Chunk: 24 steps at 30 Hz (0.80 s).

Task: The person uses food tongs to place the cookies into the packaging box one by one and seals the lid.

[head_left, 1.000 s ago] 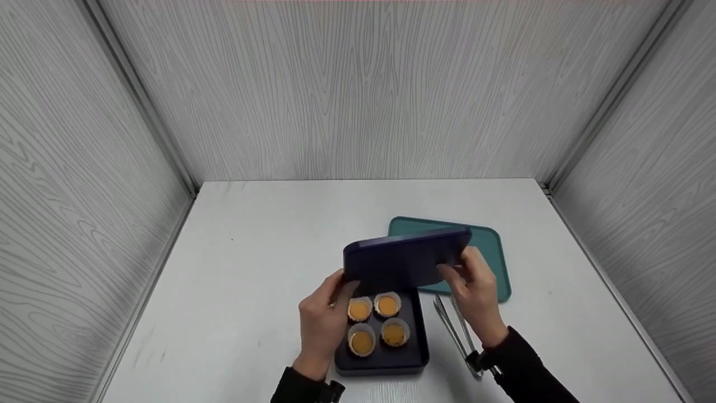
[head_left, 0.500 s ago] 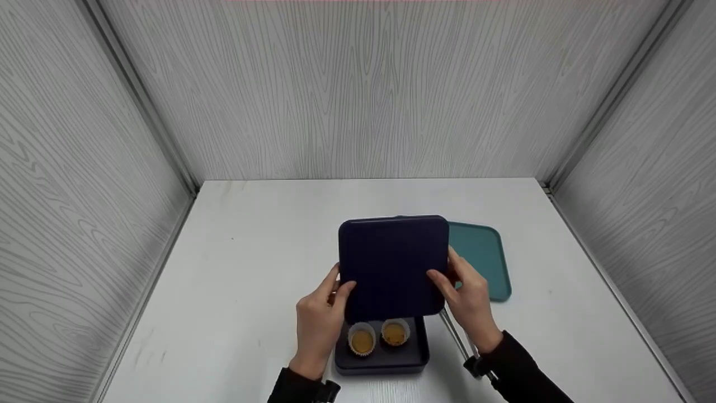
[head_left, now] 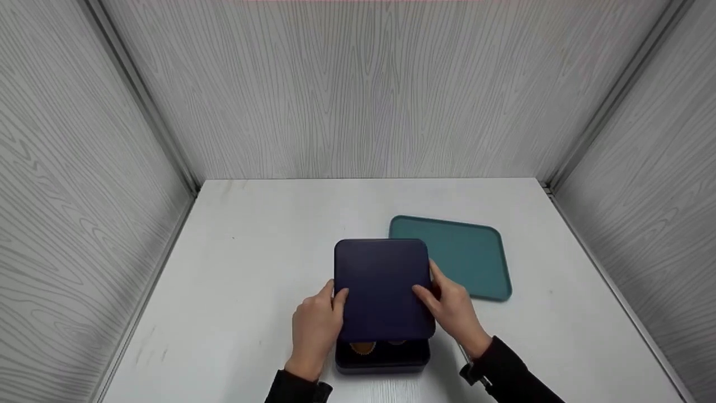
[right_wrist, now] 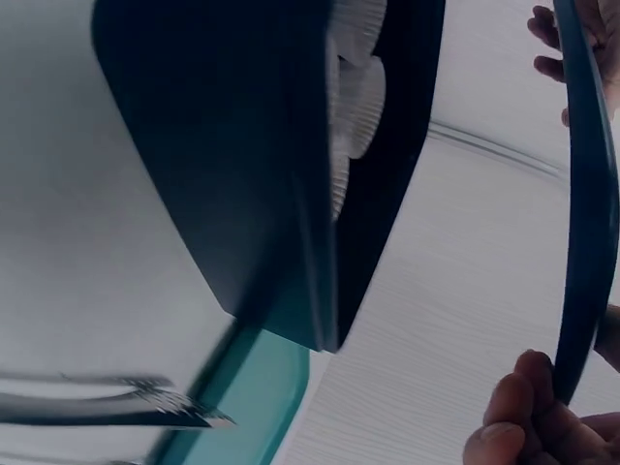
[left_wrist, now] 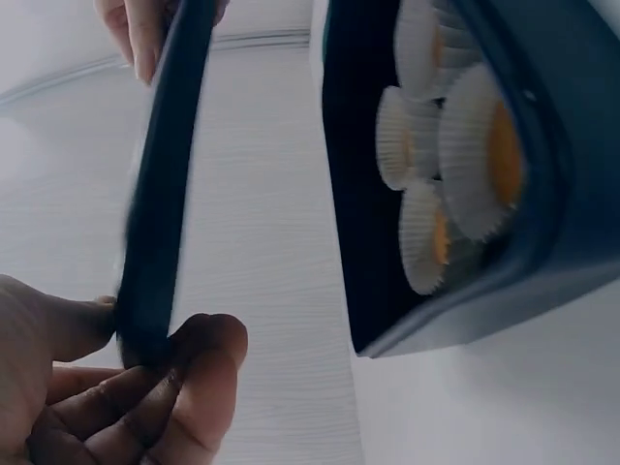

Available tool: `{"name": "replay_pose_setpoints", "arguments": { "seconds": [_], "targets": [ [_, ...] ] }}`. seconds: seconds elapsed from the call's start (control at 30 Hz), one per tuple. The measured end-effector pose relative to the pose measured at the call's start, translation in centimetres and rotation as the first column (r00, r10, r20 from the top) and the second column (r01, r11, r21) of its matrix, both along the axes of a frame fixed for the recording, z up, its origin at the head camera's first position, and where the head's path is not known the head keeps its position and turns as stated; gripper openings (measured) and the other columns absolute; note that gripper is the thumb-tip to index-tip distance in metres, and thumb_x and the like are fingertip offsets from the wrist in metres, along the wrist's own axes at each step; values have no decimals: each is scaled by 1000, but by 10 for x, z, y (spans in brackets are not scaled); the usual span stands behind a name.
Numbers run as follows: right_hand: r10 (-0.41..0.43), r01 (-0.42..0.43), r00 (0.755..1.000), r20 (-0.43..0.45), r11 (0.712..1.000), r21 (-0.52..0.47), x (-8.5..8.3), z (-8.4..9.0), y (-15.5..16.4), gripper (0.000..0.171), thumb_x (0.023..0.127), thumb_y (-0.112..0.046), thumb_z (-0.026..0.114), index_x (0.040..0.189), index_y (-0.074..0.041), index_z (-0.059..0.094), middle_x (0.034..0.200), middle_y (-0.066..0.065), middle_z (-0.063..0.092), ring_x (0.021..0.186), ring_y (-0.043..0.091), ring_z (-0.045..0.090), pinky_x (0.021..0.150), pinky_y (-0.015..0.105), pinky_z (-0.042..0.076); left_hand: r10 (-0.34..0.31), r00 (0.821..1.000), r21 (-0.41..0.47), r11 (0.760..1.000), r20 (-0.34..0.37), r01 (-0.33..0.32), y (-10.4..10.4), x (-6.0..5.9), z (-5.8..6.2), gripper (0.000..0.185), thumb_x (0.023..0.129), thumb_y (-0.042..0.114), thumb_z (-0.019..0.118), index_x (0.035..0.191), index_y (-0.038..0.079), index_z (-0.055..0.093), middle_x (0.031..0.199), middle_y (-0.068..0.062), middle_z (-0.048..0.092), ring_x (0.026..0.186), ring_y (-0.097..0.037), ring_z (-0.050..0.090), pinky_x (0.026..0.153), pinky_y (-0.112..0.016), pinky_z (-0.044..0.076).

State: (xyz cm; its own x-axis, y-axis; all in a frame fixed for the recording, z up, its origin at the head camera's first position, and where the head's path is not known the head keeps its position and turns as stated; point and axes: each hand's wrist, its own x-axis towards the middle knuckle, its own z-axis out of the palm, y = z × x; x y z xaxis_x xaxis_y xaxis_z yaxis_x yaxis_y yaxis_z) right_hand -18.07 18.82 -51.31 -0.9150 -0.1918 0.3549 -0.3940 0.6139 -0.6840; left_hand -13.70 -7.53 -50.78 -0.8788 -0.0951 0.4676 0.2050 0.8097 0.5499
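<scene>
Dark navy lid (head_left: 382, 288) held flat above matching navy box (head_left: 383, 356), both hands on it. Left hand (head_left: 315, 330) grips the lid's left edge, thumb on top, fingers curled under; the left wrist view shows the lid edge (left_wrist: 160, 184) pinched between thumb and fingers (left_wrist: 189, 373). Right hand (head_left: 454, 313) grips the right edge the same way, thumb on top; the right wrist view shows fingertips (right_wrist: 509, 417) wrapped round the lid rim (right_wrist: 586, 194).

Lid sits over the box but not seated: gap visible between them in both wrist views, and in the head view the box's near wall shows below the lid's near edge. It covers most of the box; only a sliver of cupcakes (head_left: 363, 348) peeks out at the near side. The left wrist view shows cupcakes (left_wrist: 455, 145) in white paper cups with orange tops inside the box (left_wrist: 542, 281).

Box rests on white table (head_left: 251, 252), near the front edge, centre. Teal tray (head_left: 467, 254) lies flat on the table just behind and to the right of the box. Metal tongs (right_wrist: 107, 407) lie on the table by the box's right side, seen in the right wrist view, mostly hidden behind the right hand in the head view. Grey wood-grain walls (head_left: 358, 89) around the table.
</scene>
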Motion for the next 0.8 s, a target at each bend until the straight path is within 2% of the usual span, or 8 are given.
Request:
{"name": "replay_pose_setpoints", "arguments": {
  "seconds": [0.1,0.2,0.37,0.6,0.8],
  "targets": [
    [-4,1,991,136,1000,19,0,-6,-2,68,99,-30,69,153,3,42,70,-8,58,62,5,53,62,26,44,19,999,-63,998,43,-16,0,-1,-8,23,98,20,69,88,-1,71,68,-15,70,53,-23,65,44,-34,48],
    [-11,2,979,203,999,46,-1,-12,-4,68,99,-30,69,151,6,43,67,-7,57,59,6,52,61,26,43,31,995,-91,996,92,-23,0,-3,-16,28,98,20,69,76,5,63,61,-12,64,50,-25,63,42,-35,44],
    [-24,1,978,206,994,110,-2,-22,-5,65,99,-30,69,148,7,47,65,-9,56,55,5,49,58,25,41,46,990,-107,994,130,-32,0,-5,-27,27,97,21,70,76,4,65,63,-13,66,53,-28,65,43,-38,46],
    [-15,-21,980,197,984,178,-2,-31,-4,66,101,-33,66,145,12,48,59,-9,49,49,4,41,53,25,34,70,987,-137,989,147,-50,2,-5,-36,32,97,20,70,70,4,62,60,-13,64,49,-24,62,43,-37,45],
    [-10,-36,970,244,983,181,-2,-38,-4,66,102,-34,64,146,12,46,59,-7,49,49,6,41,51,25,33,100,987,-201,977,126,-74,6,-5,-46,33,96,22,71,70,3,64,59,-12,63,50,-27,63,44,-40,46]
  ]
}}
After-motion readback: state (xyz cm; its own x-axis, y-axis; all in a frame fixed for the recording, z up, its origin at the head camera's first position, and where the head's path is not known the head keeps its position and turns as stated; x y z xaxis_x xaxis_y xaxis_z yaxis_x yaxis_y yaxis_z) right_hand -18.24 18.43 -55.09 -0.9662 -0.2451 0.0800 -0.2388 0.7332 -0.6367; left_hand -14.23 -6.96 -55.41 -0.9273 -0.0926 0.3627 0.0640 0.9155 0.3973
